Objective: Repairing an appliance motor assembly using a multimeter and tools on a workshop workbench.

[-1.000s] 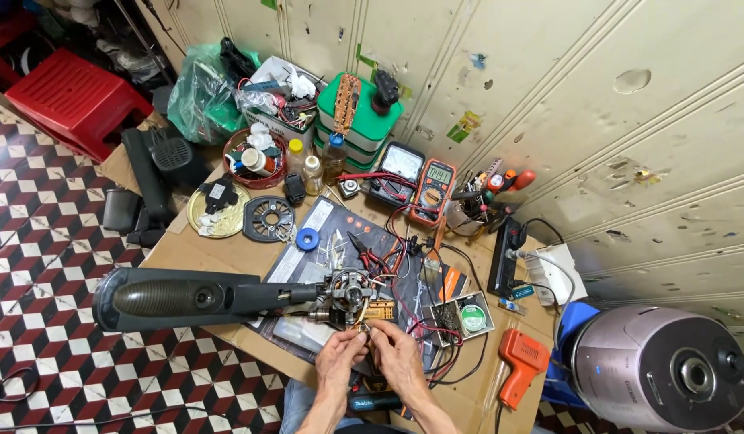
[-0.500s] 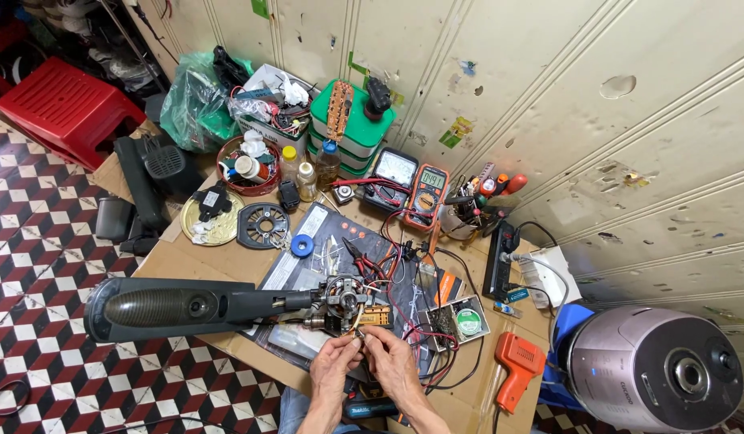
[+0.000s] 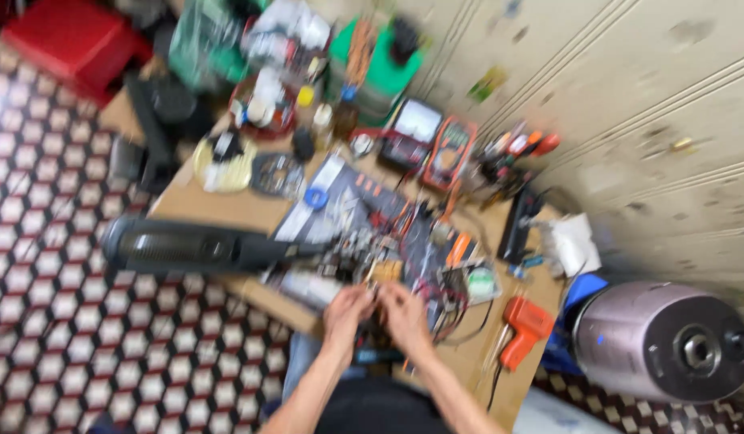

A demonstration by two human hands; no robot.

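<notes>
Since 0.5 s ago the view has swung and blurred; both hands stay at the near edge. Left hand [image 3: 345, 309] and right hand [image 3: 404, 309] pinch something small amid the wires [image 3: 436, 281]; grip unclear. It looks light, fragile: hold its edges. Green box [image 3: 380, 68] far, orange tool [image 3: 523, 325] right.
</notes>
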